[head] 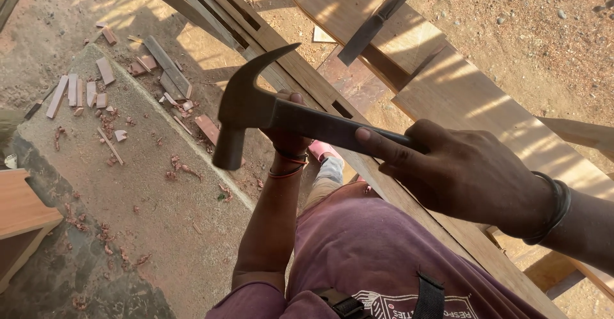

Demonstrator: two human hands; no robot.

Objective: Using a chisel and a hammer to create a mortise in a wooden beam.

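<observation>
While the right hand (464,175) gripped the claw hammer (256,111), the left hand (288,133) reached behind its head, grip hidden.

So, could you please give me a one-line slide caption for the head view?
Right hand raises a claw hammer above a long wooden frame; left hand rests below, offcuts on a slab.

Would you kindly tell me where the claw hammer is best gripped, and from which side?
Probably on the straight dark handle, near its end, coming from the right: the right hand already wraps the claw hammer there, its heavy head at the far left end.
</observation>
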